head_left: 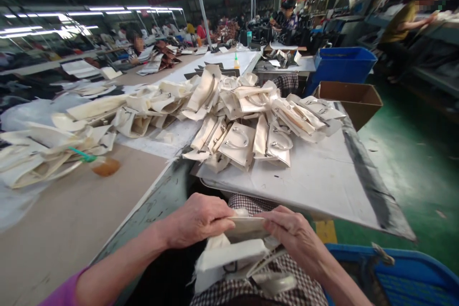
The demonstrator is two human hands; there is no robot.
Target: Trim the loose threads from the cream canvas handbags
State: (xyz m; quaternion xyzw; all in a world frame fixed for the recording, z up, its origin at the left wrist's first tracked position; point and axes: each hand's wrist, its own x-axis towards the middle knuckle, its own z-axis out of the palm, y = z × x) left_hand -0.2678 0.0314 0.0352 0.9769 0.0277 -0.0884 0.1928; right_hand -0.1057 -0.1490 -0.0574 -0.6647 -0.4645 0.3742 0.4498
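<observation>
My left hand (195, 222) and my right hand (292, 234) are both closed on a cream leather piece (247, 227), pinching its top edge from either side over my lap. Below it lie more cream pieces (229, 256) and a curved handle part on a checked cloth (287, 287) across my knees. A big heap of cream bag parts with handles (251, 119) covers the grey work board (322, 181) just beyond my hands.
More cream pieces (46, 153) lie on the long brown table (71, 220) at left. A cardboard box (353, 98) and blue bin (342, 64) stand at right, another blue crate (405, 277) by my right knee. Other people work at the back.
</observation>
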